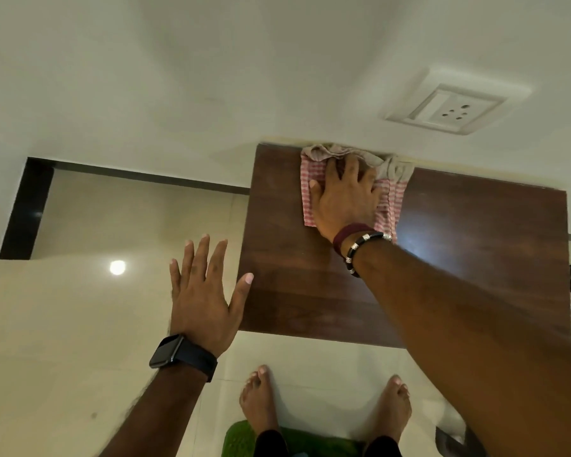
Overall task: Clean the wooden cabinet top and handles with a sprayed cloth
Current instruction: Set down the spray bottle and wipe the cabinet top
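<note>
Flanking cabinet top (310, 275): wall socket (455, 108)

- Your cabinet top (310, 275): dark wood-grain, smooth, semi-gloss, light sheen near your right wrist.
- Cloth (391, 201) under your right hand (345, 199): soft woven fabric, pink-white check, matt, crumpled at the wall edge.
- Floor tiles (80, 324): glossy, mirroring a lamp.
- Wall (211, 77): matt paint.
- Socket plate (455, 103): smooth plastic.
- Watch strap (192, 359): matt black.

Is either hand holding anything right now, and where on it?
The right hand presses flat on the middle of the pink checked cloth on the cabinet top. The left hand is open, holding nothing.
</note>
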